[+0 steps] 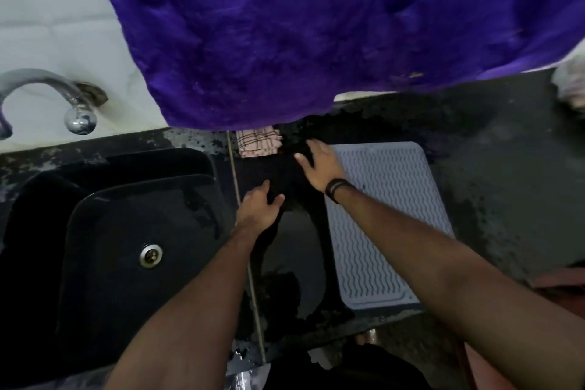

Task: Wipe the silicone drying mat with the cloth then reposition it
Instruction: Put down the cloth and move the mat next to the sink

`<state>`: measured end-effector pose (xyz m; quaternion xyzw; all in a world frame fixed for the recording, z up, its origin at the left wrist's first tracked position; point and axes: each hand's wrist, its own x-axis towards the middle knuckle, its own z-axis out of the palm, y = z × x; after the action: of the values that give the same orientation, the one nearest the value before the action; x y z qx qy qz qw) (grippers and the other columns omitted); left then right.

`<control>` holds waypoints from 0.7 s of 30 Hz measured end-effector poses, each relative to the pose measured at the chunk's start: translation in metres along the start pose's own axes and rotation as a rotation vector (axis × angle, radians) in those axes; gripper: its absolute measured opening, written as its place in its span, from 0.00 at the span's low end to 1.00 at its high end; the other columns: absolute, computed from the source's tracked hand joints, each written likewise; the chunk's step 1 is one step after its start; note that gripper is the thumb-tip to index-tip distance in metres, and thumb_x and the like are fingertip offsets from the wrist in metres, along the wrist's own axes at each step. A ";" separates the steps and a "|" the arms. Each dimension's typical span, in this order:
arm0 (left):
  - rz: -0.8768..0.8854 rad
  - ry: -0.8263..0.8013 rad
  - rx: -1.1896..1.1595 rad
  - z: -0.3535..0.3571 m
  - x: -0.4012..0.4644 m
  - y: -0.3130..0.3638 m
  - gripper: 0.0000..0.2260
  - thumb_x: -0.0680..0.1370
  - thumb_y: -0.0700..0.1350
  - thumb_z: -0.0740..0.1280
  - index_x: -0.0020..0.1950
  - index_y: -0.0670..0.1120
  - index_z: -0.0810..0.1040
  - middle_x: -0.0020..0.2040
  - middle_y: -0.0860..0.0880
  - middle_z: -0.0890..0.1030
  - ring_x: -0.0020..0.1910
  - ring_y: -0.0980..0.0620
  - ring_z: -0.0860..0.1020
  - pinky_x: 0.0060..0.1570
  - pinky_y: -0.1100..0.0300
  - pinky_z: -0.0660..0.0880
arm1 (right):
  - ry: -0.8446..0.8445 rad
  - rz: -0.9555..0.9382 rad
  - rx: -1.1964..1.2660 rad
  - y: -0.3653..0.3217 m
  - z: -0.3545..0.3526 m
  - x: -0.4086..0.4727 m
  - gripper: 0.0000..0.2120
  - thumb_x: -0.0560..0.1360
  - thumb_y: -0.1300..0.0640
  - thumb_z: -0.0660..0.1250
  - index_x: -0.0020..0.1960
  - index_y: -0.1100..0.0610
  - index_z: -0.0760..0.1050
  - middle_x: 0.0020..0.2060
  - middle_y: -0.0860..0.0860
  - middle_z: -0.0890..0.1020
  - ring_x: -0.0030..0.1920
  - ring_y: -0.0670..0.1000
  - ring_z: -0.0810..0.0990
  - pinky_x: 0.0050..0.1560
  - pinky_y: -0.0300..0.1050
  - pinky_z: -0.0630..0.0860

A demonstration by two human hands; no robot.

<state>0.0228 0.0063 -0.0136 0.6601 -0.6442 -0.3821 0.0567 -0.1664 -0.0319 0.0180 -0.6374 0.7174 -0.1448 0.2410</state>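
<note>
**Both hands on a dark cloth beside the grey mat**

While the tap (47, 95) curves out from the white wall at far left, the black sink (126, 231) below it takes up the left part of the dark counter (506, 168), its metal drain (151, 255) near the middle of the basin. A thin rod (247, 231) runs along the counter just right of the sink edge.

Next comes the left hand (261, 207), palm down with fingers spread, resting on a black cloth (291, 187) that lies on the counter between sink and mat. Whether its fingers pinch the fabric or only press on it cannot be told. Beyond it, a pink checked rag (258, 144) peeks out under a big purple cloth (316, 25) hanging across the top of the view.

Further right, the right hand (319, 165), a dark band (337, 188) on its wrist, lies open and flat on the far end of the same black cloth, fingers apart, at the mat's far left corner.

Right of the hands, the grey drying mat (389, 215) lies flat on the counter, wavy ridges up. Its long axis runs from the near counter edge toward the wall, slightly tilted, and its left edge is covered by the black cloth and the right forearm.
</note>
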 end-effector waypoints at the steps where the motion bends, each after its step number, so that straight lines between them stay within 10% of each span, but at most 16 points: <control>1: -0.008 0.000 0.001 0.008 -0.004 0.009 0.30 0.82 0.57 0.63 0.81 0.47 0.62 0.74 0.46 0.73 0.73 0.45 0.70 0.68 0.50 0.71 | 0.057 0.127 -0.008 0.028 -0.012 -0.014 0.28 0.81 0.43 0.56 0.74 0.59 0.62 0.72 0.59 0.67 0.71 0.57 0.66 0.73 0.51 0.62; 8: -0.135 -0.043 -0.124 0.068 -0.031 0.063 0.26 0.80 0.58 0.65 0.75 0.46 0.72 0.65 0.45 0.80 0.67 0.44 0.76 0.67 0.51 0.73 | 0.283 0.922 -0.052 0.178 -0.072 -0.117 0.33 0.75 0.45 0.67 0.70 0.64 0.62 0.71 0.61 0.63 0.71 0.60 0.62 0.69 0.56 0.62; 14: -0.336 -0.115 -0.327 0.104 -0.044 0.113 0.30 0.77 0.57 0.68 0.72 0.39 0.73 0.70 0.41 0.75 0.66 0.42 0.75 0.66 0.49 0.75 | 0.115 0.851 0.168 0.216 -0.097 -0.132 0.35 0.74 0.44 0.70 0.71 0.64 0.62 0.69 0.61 0.68 0.68 0.61 0.68 0.67 0.55 0.69; 21: -0.433 -0.033 -0.465 0.128 -0.060 0.131 0.20 0.81 0.48 0.66 0.70 0.40 0.72 0.64 0.42 0.78 0.57 0.45 0.80 0.57 0.50 0.81 | 0.105 0.367 0.110 0.229 -0.105 -0.138 0.09 0.81 0.58 0.56 0.55 0.64 0.69 0.51 0.63 0.78 0.49 0.61 0.78 0.44 0.49 0.74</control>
<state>-0.1495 0.0920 -0.0038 0.7450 -0.3848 -0.5331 0.1129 -0.4054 0.1265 0.0109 -0.4732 0.8243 -0.1705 0.2601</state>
